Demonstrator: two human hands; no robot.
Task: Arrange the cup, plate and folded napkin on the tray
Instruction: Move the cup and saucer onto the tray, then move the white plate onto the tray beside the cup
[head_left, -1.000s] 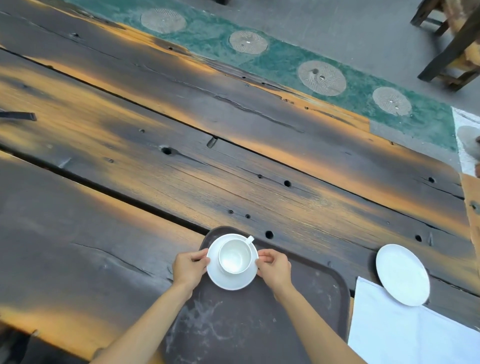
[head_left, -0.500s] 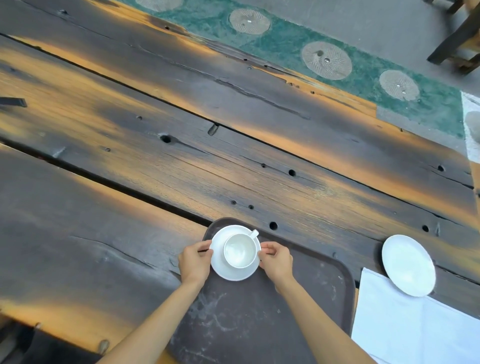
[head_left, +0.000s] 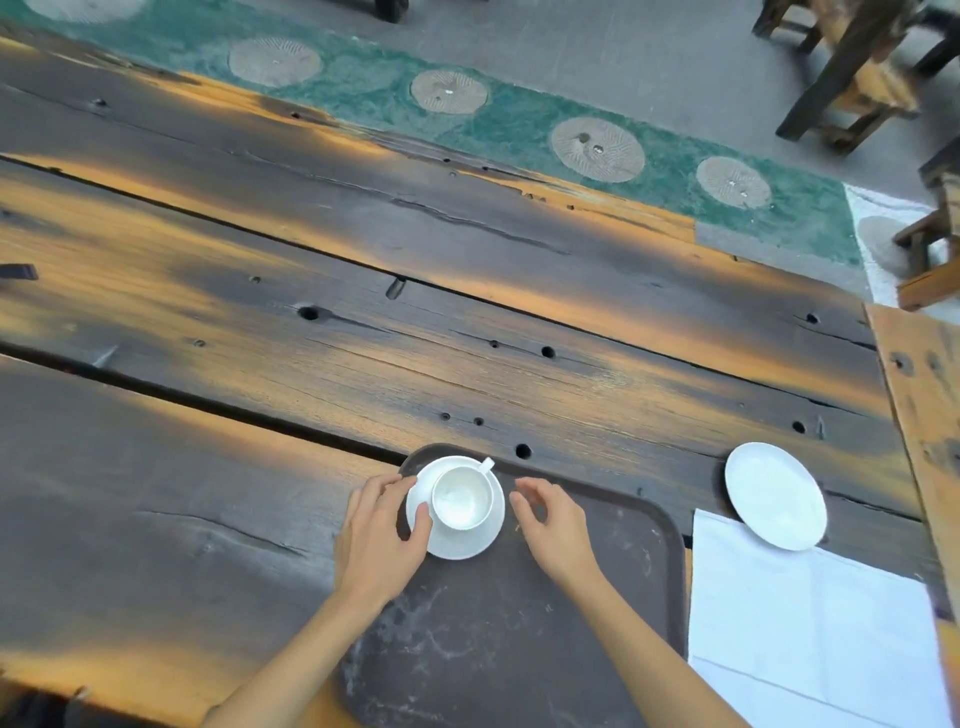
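A white cup (head_left: 462, 498) sits on a white saucer (head_left: 467, 540) at the far left corner of the dark brown tray (head_left: 519, 649). My left hand (head_left: 382, 535) still touches the saucer's left rim with thumb and fingers. My right hand (head_left: 553, 525) hovers just right of the saucer, fingers relaxed, holding nothing. A white plate (head_left: 775, 495) lies on the table right of the tray, its near edge overlapping a white folded napkin (head_left: 810, 634).
The tray rests on a dark, scorched wooden plank table (head_left: 363, 364) with holes and cracks. Wooden chairs (head_left: 857, 67) stand on the floor at the far right. A small dark object (head_left: 18, 271) lies at the table's left edge.
My right hand has let go of the saucer and drawn slightly to the right. The cup and saucer stay at the tray's far left corner.
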